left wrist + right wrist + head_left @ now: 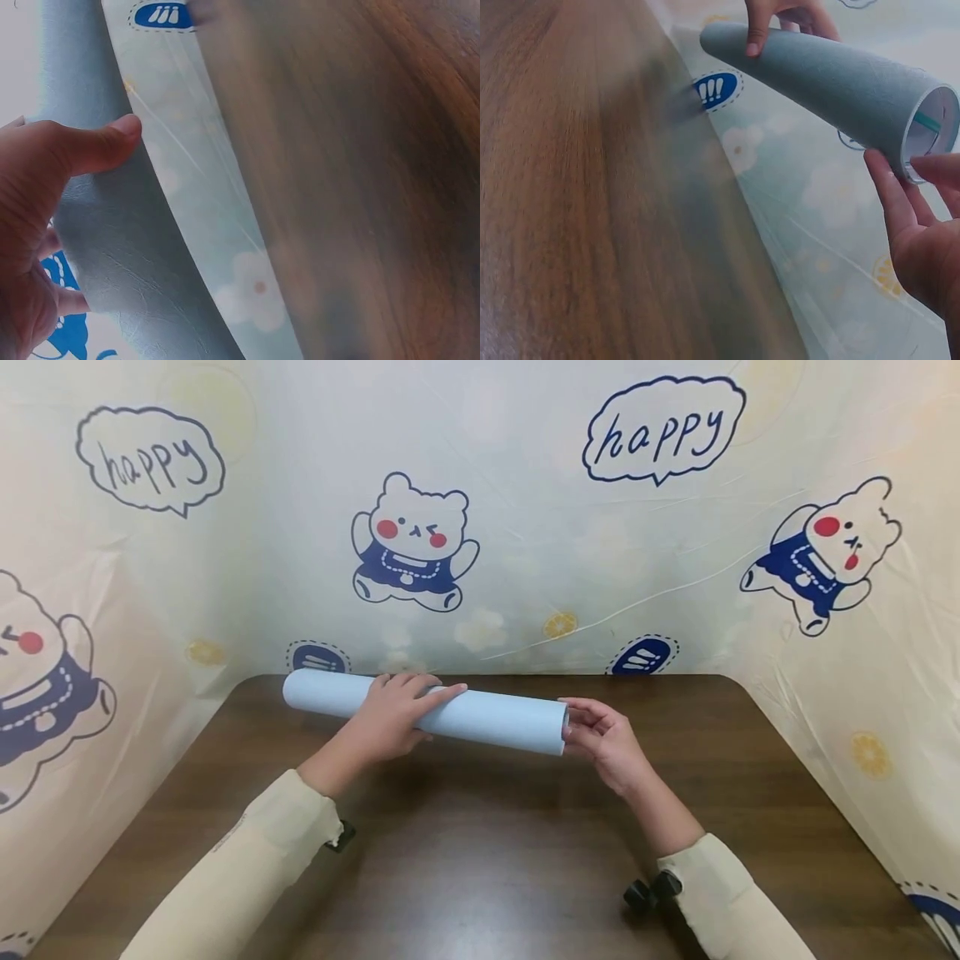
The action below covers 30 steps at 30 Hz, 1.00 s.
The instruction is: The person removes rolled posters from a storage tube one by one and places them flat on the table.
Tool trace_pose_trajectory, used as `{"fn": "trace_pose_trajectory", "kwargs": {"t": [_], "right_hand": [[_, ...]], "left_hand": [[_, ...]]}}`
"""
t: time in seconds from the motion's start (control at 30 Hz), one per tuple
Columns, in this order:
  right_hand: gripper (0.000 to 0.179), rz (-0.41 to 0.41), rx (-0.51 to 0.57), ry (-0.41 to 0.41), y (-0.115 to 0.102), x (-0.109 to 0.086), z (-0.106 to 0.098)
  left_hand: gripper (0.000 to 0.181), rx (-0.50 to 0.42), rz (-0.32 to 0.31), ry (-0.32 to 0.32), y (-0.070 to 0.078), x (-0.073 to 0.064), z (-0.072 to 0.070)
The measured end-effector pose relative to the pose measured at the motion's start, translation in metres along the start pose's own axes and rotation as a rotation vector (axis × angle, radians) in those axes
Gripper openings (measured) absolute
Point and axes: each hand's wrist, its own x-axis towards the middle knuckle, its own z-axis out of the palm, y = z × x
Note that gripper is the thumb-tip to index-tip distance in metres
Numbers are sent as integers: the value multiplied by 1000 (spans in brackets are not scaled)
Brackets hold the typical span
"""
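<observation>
A hollow, light blue roll is held up slantwise near the far side of the table, its right end lower in the head view. The left hand grips it around the middle; in the left wrist view the thumb lies across its surface. At the open right end, the right hand pinches the rim, as the right wrist view shows, with one digit at the opening and others against the outside. Inside the roll, a teal strip shows on a pale inner wall.
Beneath is a dark brown wooden table. A pale curtain printed with bears and "happy" bubbles encloses the back and sides. Small black devices sit at both wrists.
</observation>
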Motion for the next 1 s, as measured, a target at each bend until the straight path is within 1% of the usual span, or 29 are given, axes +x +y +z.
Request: {"fn": "trace_pose_trajectory", "kwargs": {"t": [0.1,0.33,0.4,0.47,0.63,0.87,1.0], "right_hand": [[35,-23,-70,13,-3,1,8],[29,-44,-396,200,-8,11,32],[28,-58,-451,222,-9,12,35],[28,-75,-477,222,-10,12,37],[26,-111,-512,181,-11,10,38],[23,-163,-575,132,-11,7,35],[25,-181,-588,106,-10,5,32]], "left_hand": [[95,-5,10,43,-3,-4,0],[95,10,58,137,-4,-8,2],[94,20,62,147,-4,-9,3],[93,30,64,155,-3,-10,3],[92,37,65,159,-3,-13,3],[92,36,49,141,-3,-17,3],[92,34,35,134,-3,-21,3]]}}
